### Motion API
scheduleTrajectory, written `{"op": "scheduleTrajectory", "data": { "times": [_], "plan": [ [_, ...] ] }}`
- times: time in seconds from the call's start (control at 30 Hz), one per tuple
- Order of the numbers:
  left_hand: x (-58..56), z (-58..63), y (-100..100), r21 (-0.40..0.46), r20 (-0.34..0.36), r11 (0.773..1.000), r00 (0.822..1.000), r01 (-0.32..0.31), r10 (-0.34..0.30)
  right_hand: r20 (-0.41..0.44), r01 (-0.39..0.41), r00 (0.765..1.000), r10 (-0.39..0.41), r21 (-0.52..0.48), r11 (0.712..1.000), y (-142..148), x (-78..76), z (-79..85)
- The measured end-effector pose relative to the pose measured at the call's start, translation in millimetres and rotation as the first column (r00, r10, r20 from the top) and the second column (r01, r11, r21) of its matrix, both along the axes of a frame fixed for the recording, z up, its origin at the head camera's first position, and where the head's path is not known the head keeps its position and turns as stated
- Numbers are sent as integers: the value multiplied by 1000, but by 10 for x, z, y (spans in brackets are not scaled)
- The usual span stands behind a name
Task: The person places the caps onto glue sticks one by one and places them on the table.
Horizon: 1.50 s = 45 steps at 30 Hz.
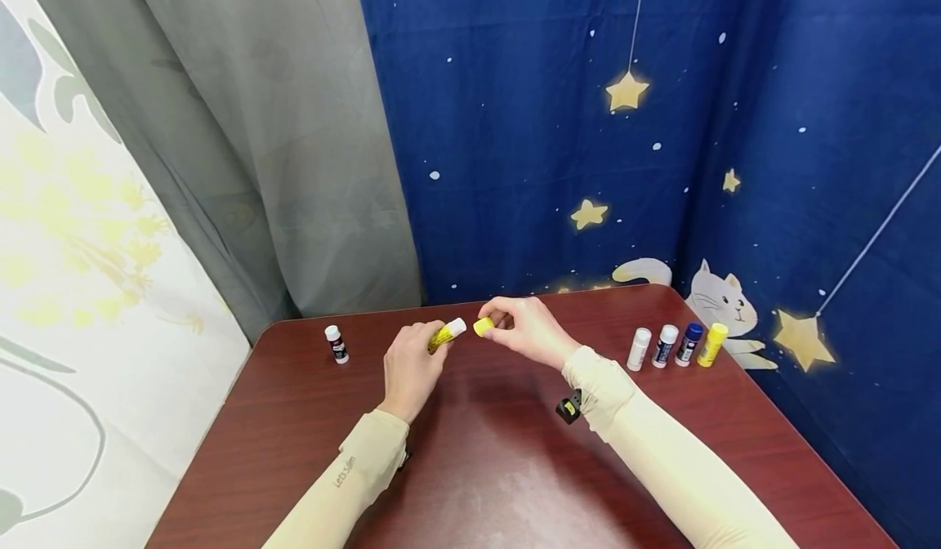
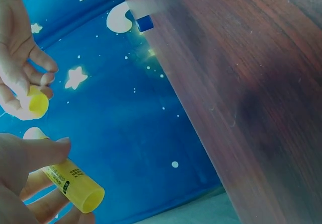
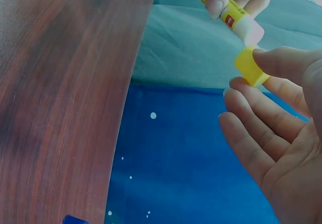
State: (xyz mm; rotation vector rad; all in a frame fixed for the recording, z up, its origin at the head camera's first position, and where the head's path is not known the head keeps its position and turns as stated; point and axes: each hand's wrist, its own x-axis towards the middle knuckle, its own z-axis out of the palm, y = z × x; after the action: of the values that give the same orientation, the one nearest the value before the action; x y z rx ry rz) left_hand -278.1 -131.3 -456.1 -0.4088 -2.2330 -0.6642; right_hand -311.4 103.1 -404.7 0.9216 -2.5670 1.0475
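Note:
My left hand (image 1: 415, 367) grips a yellow glue stick (image 2: 75, 183) around its barrel, and the stick's white end (image 1: 457, 326) points toward the right hand. Between thumb and index finger, my right hand (image 1: 531, 330) pinches a yellow cap (image 3: 250, 65). The cap is off the stick, a short gap from the white end. In the right wrist view, the right hand's other fingers (image 3: 251, 128) extend loosely below the cap. Both hands are raised over the far part of the table.
On the right of the brown table (image 1: 485, 467) several glue sticks stand in a row: a white one (image 1: 639, 350), a dark one with a white cap (image 1: 665, 346), a blue one (image 1: 689, 345), a yellow one (image 1: 712, 345). Another white-capped dark stick (image 1: 336, 345) stands at left. Curtains (image 1: 515, 165) hang behind.

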Motion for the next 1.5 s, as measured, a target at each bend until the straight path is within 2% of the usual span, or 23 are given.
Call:
{"op": "scheduleTrajectory", "data": {
  "times": [0.4,0.67,0.93,1.2,1.5],
  "plan": [
    [45,-39,51,-42,18,999,1000,8,-7,-7,-13,1000,13,-8,1000,-54,11,5],
    [59,-50,72,-60,-8,998,1000,11,-12,-21,-3,1000,3,-6,1000,-68,11,-15],
    [83,-40,83,-60,13,998,1000,26,-25,-14,-10,1000,10,-1,1000,-81,19,5],
    [92,-46,82,-68,-31,997,999,24,-26,-33,-5,999,5,15,1000,-84,27,-18],
    [122,-19,80,-77,-16,997,1000,21,-22,-15,-14,1000,14,6,1000,-119,60,-22]
  ]
}}
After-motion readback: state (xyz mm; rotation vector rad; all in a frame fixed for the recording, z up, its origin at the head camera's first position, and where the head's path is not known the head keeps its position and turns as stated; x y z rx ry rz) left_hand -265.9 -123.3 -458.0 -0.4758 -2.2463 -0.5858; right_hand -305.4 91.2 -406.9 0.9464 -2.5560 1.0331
